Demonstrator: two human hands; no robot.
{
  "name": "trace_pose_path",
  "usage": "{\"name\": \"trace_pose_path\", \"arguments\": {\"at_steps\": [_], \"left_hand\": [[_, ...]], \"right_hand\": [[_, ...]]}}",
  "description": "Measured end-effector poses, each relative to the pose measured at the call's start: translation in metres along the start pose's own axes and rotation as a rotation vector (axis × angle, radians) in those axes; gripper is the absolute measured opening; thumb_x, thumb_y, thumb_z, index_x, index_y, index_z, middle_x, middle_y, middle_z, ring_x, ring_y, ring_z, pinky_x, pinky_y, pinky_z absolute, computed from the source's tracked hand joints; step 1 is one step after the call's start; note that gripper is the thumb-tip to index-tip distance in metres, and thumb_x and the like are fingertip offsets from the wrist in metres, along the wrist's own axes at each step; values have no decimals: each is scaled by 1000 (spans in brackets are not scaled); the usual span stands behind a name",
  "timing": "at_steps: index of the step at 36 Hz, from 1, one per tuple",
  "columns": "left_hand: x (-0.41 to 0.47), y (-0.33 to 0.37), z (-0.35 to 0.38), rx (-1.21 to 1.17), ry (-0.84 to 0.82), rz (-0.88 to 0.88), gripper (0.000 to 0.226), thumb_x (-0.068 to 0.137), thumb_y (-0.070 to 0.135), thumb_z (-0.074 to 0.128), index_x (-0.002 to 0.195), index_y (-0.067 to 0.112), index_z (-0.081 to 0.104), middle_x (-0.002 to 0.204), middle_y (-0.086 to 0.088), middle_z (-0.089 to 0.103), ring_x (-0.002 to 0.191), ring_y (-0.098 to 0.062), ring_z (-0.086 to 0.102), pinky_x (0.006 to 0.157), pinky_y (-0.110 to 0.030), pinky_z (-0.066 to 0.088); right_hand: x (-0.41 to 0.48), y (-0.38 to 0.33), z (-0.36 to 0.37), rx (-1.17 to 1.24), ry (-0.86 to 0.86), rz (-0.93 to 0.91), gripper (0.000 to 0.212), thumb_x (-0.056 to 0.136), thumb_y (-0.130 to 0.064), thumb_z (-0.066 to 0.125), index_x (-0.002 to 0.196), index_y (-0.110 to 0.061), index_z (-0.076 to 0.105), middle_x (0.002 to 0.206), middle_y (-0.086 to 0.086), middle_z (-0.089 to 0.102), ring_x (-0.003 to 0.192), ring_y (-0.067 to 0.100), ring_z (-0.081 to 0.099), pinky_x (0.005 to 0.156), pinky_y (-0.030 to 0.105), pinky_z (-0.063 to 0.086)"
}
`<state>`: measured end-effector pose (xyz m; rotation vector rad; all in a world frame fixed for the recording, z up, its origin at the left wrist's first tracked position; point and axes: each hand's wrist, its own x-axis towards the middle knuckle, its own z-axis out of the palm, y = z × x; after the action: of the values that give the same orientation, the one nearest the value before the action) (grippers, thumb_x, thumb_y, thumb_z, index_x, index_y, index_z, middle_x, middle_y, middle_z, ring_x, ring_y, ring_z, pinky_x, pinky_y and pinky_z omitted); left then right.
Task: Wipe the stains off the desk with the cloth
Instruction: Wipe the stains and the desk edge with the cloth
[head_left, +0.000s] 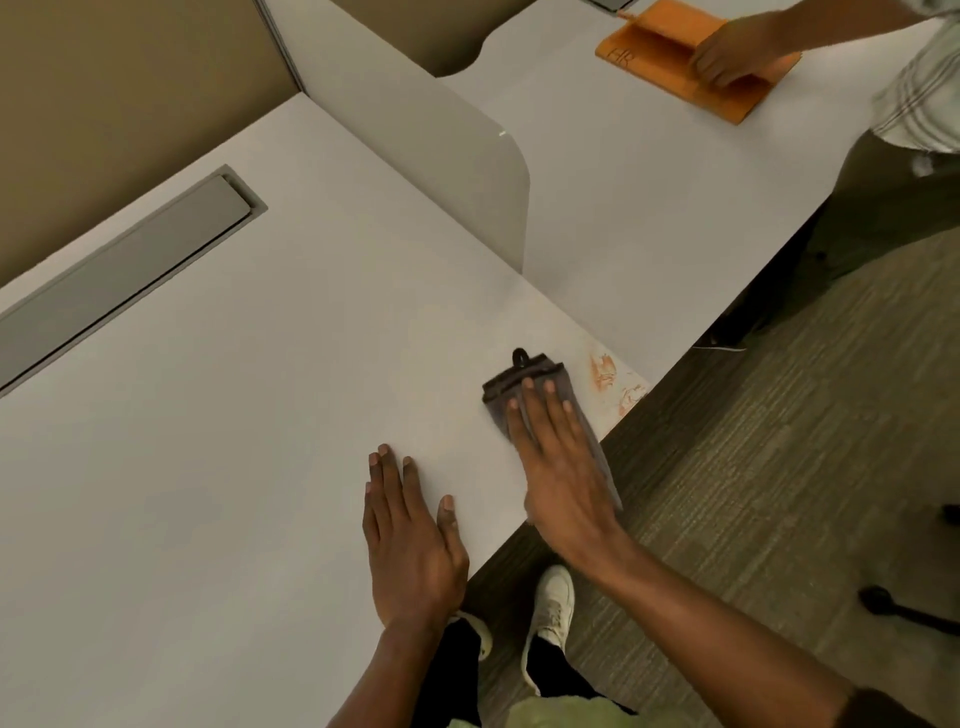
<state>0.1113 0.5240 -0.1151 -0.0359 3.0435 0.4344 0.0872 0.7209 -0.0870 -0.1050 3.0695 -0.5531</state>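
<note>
A folded grey cloth (519, 387) with a small black hanging loop lies on the white desk (234, 415) near its right front edge. My right hand (558, 467) presses flat on the cloth, fingers stretched out over it. Orange-red stains (605, 371) smear the desk corner just right of the cloth, beside the edge. My left hand (410, 535) rests flat on the bare desk, left of the cloth, fingers together and holding nothing.
A grey cable-tray lid (119, 275) runs along the desk's back left. A low divider panel (441, 150) separates a neighbouring desk, where another person's hand (737, 52) presses an orange cloth (670, 57). Carpet floor and chair-base feet (893, 608) lie to the right.
</note>
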Motion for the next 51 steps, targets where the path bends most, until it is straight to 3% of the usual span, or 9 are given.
{"name": "trace_pose_path", "arguments": {"at_steps": [4,10,15,21,27,33,39,44,51], "left_hand": [[1,1,-2,4,-11,2,68,116,45,29,174,12,18,186,-1,-6,172,-19,-7,136,-30,-9],[0,1,-3,1,-21,2,68,116,46,27,174,13,18,186,0,-7,172,-17,-9,135,-28,-11],[0,1,-3,-15,-21,0,68,116,47,25,174,13,17,186,0,-6,172,-17,-10,136,-29,-10],[-1,1,-3,-31,-21,-4,69,115,48,24,174,12,17,186,0,-7,172,-16,-11,138,-39,2],[0,2,-4,-31,-33,-5,69,115,48,24,175,13,17,186,1,-8,171,-15,-13,137,-35,-4],[-1,1,-5,-15,-45,-6,70,116,50,21,175,14,16,186,1,-9,171,-15,-14,137,-33,-6],[0,0,-2,2,-34,-2,70,116,50,23,175,14,16,186,2,-10,171,-16,-13,135,-29,-12],[0,0,0,2,-33,-14,70,116,51,23,175,15,15,185,4,-13,171,-16,-13,135,-28,-13],[0,0,0,-12,-35,-8,70,116,51,22,174,13,19,186,2,-8,172,-16,-11,136,-30,-10]], "right_hand": [[43,23,-14,-38,31,90,98,87,-1,65,167,-4,10,176,21,1,164,38,-5,133,54,9],[110,42,-26,-57,64,208,85,93,2,55,166,-3,13,176,22,4,164,39,-2,134,50,2],[77,23,-19,-34,20,184,95,93,-2,65,167,-5,6,176,20,-5,164,37,-9,134,51,2],[-11,-9,-1,-11,20,102,106,80,4,69,167,-7,10,177,19,-5,164,37,-10,133,55,15],[45,26,-20,-55,83,221,106,82,-8,79,166,-4,16,176,21,4,164,38,-2,134,52,11],[102,49,-30,-66,82,280,82,96,-1,51,166,-2,9,176,22,2,164,37,-3,134,49,2],[36,18,-19,-35,33,243,110,86,-9,79,167,-3,3,175,23,-10,163,39,-13,134,52,4],[-12,21,-14,-78,16,182,108,81,-8,76,166,-2,11,175,24,-5,164,40,-8,132,55,15],[81,68,-35,-81,64,321,88,93,-1,59,166,-1,9,175,24,1,164,38,-5,134,50,2]]}}
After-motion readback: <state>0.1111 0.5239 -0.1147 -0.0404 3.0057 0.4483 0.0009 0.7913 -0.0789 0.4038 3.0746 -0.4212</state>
